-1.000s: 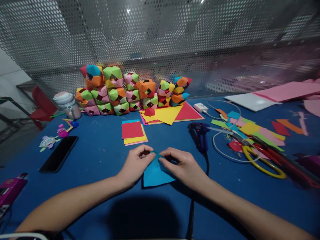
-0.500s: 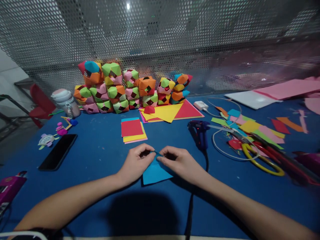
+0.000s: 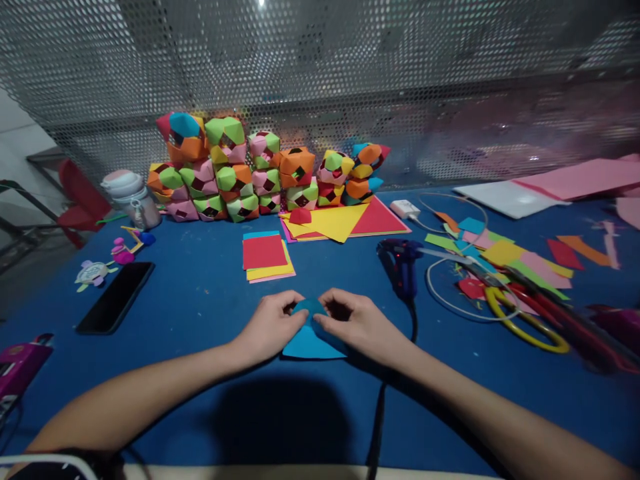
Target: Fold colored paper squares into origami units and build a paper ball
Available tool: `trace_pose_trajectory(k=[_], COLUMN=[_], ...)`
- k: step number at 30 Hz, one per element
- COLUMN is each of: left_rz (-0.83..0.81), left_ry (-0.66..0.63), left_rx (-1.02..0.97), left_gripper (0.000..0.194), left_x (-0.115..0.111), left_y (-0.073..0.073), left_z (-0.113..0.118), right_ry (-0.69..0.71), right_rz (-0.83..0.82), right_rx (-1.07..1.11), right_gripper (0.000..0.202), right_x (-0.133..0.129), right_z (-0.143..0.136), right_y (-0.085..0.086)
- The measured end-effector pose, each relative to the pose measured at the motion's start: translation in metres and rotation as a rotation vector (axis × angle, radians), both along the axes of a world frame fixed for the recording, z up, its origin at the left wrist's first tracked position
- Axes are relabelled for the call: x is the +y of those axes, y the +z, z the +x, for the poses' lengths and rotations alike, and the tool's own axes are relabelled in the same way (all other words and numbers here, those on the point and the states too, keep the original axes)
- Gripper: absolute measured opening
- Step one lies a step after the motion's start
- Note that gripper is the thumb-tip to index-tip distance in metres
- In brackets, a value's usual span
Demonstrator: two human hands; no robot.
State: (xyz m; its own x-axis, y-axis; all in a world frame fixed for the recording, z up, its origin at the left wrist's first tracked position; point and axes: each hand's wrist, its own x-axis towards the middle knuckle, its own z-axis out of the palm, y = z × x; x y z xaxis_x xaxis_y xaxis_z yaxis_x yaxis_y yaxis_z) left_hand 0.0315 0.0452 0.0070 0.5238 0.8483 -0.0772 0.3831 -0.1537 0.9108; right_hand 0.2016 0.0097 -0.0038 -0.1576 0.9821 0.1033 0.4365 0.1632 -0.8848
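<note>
A blue paper sheet [image 3: 314, 343] lies at the centre, its far part bent up between my hands. My left hand [image 3: 270, 327] pinches its left side between thumb and fingers. On the right side, my right hand [image 3: 363, 325] grips the same sheet with thumb and curled fingers. Both sets of fingertips are close together near the top of the paper. Beyond my left hand sits a small stack of coloured squares with a red one [image 3: 264, 253] on top. A dark blue glue gun [image 3: 406, 270] stands past my right hand.
Folded paper blocks [image 3: 237, 180] are stacked along the mesh wall. Yellow and red sheets [image 3: 345, 223] lie before them. On the right are paper scraps [image 3: 500, 252], a white cable and yellow-handled scissors [image 3: 530, 330]. A phone [image 3: 117, 297] and paper turtle [image 3: 93, 273] lie left.
The far part of the blue sheet now shows a wider, rounded surface between my fingers, where a narrow edge showed before. My hands stay almost in place; the view has shifted slightly.
</note>
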Motion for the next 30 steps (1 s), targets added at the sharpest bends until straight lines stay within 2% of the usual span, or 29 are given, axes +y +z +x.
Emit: trace_pose_trajectory(k=[5,12,16,21,27,30], left_rz=[0.032,-0.248,-0.304,-0.311,-0.451,-0.494], left_ry=[-0.019,0.016,0.031,0.033,0.035,0.012], left_rx=[0.005,-0.039,-0.081,-0.108,-0.203,-0.237], left_gripper=[0.017,0.016,0.017,0.019,0.019,0.018], left_x=[0.001,0.003,0.004,0.005,0.006,0.007], left_y=[-0.001,-0.004,-0.003,0.002,0.001,-0.001], left_z=[-0.001,-0.003,-0.004,-0.003,-0.003,-0.004], right_ry=[-0.002,-0.024,-0.014,0.102,0.192,0.244], right_rz=[0.043,0.090,0.161,0.340,0.497,0.586], right_rx=[-0.021,-0.042,-0.048,-0.066,-0.149,-0.255], right_gripper=[0.015,0.017,0.011,0.015,0.018,0.019], right_x=[-0.001,0.001,0.000,-0.001,-0.001,-0.001], right_z=[0.002,0.003,0.004,0.007,0.011,0.014], right_y=[-0.004,-0.007,-0.008,-0.010,-0.013,-0.013])
